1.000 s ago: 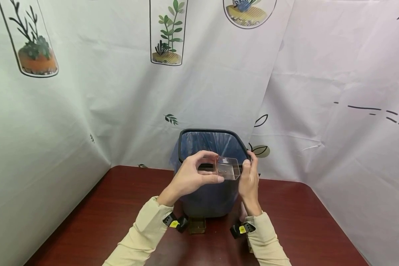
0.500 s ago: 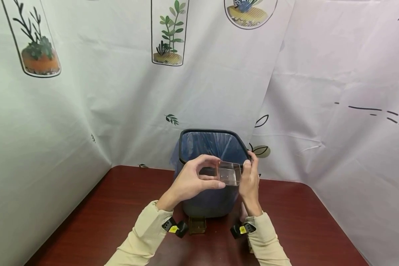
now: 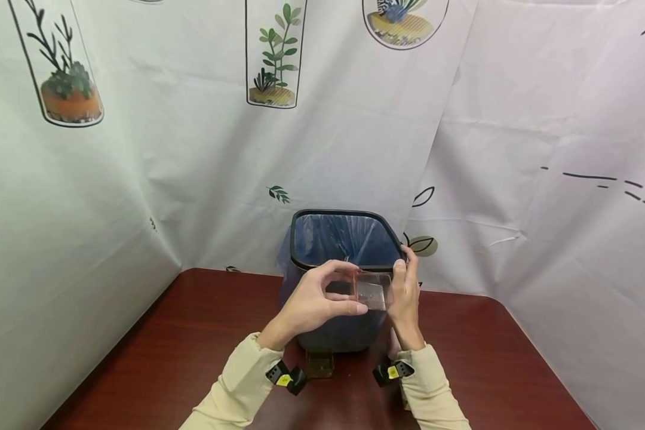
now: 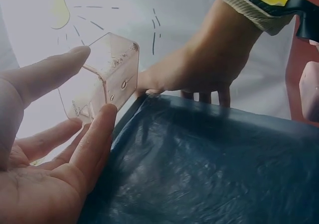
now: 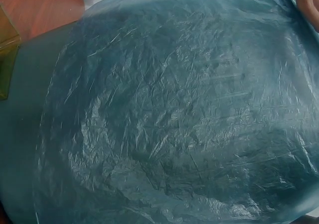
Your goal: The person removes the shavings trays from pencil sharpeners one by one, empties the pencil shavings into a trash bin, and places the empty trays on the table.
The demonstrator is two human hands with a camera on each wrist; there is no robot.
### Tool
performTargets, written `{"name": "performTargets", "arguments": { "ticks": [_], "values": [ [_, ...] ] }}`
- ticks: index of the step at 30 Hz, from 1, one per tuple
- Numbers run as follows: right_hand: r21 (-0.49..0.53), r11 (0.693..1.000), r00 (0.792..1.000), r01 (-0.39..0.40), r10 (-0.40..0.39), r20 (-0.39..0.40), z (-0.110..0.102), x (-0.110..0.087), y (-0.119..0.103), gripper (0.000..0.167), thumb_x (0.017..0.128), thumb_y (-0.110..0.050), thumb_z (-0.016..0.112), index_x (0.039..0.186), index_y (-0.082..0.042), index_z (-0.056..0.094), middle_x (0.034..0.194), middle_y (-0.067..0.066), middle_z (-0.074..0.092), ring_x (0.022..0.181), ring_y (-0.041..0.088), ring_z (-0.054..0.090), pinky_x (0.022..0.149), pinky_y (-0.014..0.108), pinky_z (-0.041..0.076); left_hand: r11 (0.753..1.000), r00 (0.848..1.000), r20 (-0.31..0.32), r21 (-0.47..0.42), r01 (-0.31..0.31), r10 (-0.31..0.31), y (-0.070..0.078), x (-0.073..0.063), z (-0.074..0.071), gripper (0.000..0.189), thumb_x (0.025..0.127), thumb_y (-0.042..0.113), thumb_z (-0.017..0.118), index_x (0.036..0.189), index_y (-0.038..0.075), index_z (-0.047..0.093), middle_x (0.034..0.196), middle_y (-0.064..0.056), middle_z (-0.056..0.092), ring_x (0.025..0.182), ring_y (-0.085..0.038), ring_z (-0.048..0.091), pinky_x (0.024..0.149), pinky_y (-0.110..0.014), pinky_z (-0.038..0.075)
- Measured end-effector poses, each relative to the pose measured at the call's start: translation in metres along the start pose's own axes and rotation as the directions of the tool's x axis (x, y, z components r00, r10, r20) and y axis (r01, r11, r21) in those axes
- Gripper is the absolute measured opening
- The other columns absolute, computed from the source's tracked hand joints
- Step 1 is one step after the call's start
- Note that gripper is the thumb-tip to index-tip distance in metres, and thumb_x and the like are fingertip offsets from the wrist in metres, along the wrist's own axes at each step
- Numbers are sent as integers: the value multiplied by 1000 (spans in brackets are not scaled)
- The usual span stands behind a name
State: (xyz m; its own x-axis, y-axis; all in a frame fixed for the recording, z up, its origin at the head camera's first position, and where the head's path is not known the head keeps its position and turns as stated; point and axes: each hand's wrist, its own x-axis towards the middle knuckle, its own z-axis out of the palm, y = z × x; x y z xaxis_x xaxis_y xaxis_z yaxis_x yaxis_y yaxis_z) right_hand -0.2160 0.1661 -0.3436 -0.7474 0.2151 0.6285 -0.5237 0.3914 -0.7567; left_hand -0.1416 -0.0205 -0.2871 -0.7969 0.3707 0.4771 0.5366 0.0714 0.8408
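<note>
My left hand pinches a small clear plastic box by its left end, thumb on one side and fingertips on the other. In the left wrist view, small specks and drops cling to the walls of the box. It overlaps the front wall of a dark trash bin, just below the near rim, in the head view. My right hand grips the bin's right front rim, with fingers over the outside and thumb toward me. A thin blue bin liner is folded over the rim and hangs down the bin's outside.
A yellowish see-through box stands on the red-brown table close before the bin. A pale pink object is partly hidden behind my right wrist. A white printed cloth hangs behind and at both sides.
My left hand has lowered the clear box slightly and moved it a little right, from overlapping the bin's near rim to below it. The right hand has kept its grip on the rim.
</note>
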Motion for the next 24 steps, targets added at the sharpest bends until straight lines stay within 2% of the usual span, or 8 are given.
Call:
{"name": "performTargets", "arguments": {
  "ticks": [2, 6, 14, 18, 24],
  "values": [
    [3, 1000, 1000, 6, -6, -2, 0, 0, 0, 45, 97, -39, 28, 140, -25, 31, 124, 20, 48, 93, 34, 51, 75, 52, 40, 1000, 1000, -3, -1, -3, 3, -9, 1, 1, 53, 72, 11, 78, 120, 9, 54, 119, -6, 53, 107, -21, 57, 79, -28, 52],
    [12, 1000, 1000, 6, -6, -1, 0, 0, -2, 45, 97, -39, 29, 140, -25, 31, 126, 18, 47, 93, 34, 51, 73, 50, 40, 1000, 1000, 0, -14, -21, 21, -18, 0, 3, 53, 72, 15, 79, 119, 11, 55, 119, -4, 54, 106, -19, 57, 80, -29, 52],
    [-4, 999, 999, -32, 32, -9, 0, 1, -2, 46, 97, -44, 29, 139, -27, 32, 138, 15, 40, 106, 35, 49, 81, 55, 39, 999, 1000, 9, -33, 2, -2, -26, -3, 6, 52, 73, 15, 78, 120, 13, 55, 121, -2, 53, 108, -18, 56, 81, -28, 51],
    [-4, 1000, 999, -31, 31, -11, 0, 1, 0, 47, 96, -44, 30, 139, -25, 33, 137, 15, 40, 105, 34, 48, 81, 54, 39, 999, 1000, 10, -34, 20, -19, -32, -6, 7, 52, 73, 18, 78, 120, 14, 55, 121, 0, 53, 107, -15, 55, 80, -27, 52],
    [-4, 1000, 1000, -21, 21, -10, -1, 1, 0, 45, 97, -43, 30, 139, -27, 33, 126, 17, 48, 99, 33, 50, 76, 50, 40, 999, 999, 8, -27, 32, -32, -45, -11, 9, 53, 73, 21, 78, 120, 16, 55, 120, 1, 54, 106, -15, 55, 80, -27, 52]
  ]
}}
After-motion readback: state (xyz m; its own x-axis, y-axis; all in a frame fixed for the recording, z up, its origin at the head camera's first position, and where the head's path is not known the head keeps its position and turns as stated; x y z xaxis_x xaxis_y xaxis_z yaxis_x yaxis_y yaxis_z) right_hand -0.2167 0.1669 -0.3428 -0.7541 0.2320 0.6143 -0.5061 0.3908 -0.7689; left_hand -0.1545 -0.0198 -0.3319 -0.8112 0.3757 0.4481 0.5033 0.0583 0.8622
